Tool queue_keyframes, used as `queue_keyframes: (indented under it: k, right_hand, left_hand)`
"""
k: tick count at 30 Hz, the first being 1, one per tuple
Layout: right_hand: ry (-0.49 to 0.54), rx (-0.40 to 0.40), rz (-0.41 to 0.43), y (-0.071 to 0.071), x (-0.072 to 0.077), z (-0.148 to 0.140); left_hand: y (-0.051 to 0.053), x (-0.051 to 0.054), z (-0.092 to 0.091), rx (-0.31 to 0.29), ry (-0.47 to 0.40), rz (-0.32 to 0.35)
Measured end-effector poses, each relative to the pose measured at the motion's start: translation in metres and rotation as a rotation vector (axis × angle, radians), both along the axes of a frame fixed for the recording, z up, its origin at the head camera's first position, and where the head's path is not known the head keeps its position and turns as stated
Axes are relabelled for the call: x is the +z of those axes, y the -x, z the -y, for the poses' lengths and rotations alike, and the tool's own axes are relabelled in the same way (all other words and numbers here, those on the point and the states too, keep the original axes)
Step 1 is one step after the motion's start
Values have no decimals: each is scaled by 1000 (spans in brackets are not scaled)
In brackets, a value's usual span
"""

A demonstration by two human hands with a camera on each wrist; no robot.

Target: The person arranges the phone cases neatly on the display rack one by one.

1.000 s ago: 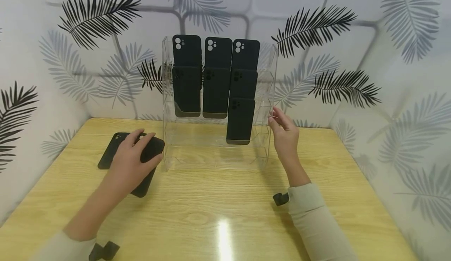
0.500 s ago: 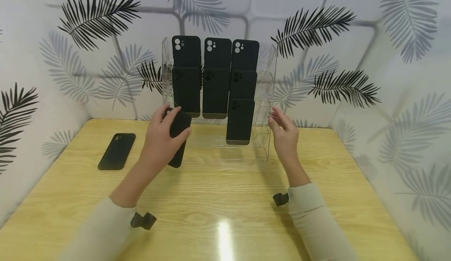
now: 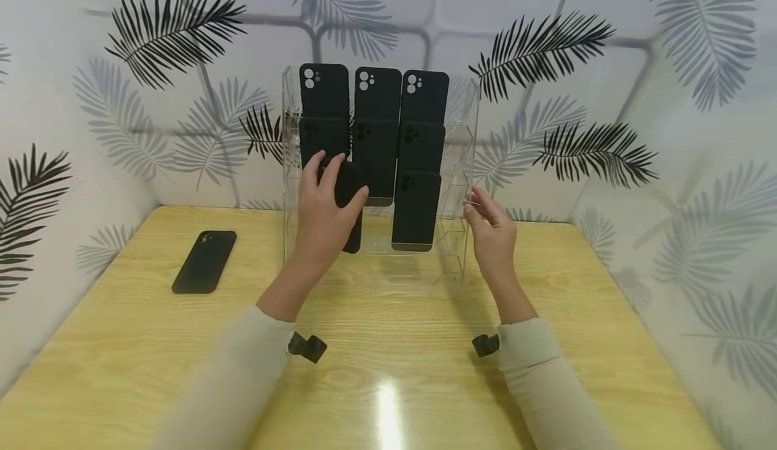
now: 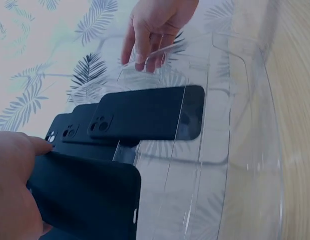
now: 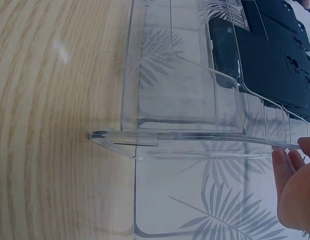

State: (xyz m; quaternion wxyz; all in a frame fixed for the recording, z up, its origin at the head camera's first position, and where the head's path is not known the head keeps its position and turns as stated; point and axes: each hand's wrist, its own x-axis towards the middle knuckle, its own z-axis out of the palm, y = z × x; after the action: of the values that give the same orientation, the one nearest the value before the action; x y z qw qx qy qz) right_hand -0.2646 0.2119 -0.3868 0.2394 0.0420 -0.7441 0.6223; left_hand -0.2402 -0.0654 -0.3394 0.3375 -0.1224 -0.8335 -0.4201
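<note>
My left hand [image 3: 323, 217] grips a black phone case [image 4: 84, 192] by its edges, in front of the left column of a clear acrylic display rack [image 5: 195, 136]. In the head view the hand covers much of that case. Thumb and fingers of my right hand [image 3: 493, 234] pinch the rack's right side panel. Several black phone cases stand in the rack's upper tiers, in three columns. The right column has one more, lower phone case [image 3: 415, 208], upright on its tier. Another phone case [image 3: 204, 261] lies flat on the table, left of the rack.
The wooden table [image 3: 376, 349] runs up to a wall [image 3: 388, 5] with a leaf pattern behind the rack. The rack's lower tiers and side panels are see-through, with thin edges. A second patterned wall [image 3: 716, 234] borders the table on the right.
My left hand has lifted a phone case from beside the one on the table and carried it right and up to the rack. The right hand has stayed on the side panel.
</note>
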Motion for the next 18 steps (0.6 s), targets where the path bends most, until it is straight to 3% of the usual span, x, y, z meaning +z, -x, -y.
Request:
queue_keyframes:
  k: [6,13,18]
  right_hand:
    - [-3,-2,-21,0,0,-1]
    - [1,25,-52,1,-3,0]
    - [-6,17,-32,-16,15,7]
  left_hand:
    - [11,-3,-24,12,-28,-31]
    - [23,-9,-45,83,-6,-27]
    - [28,-14,-57,119,-14,-22]
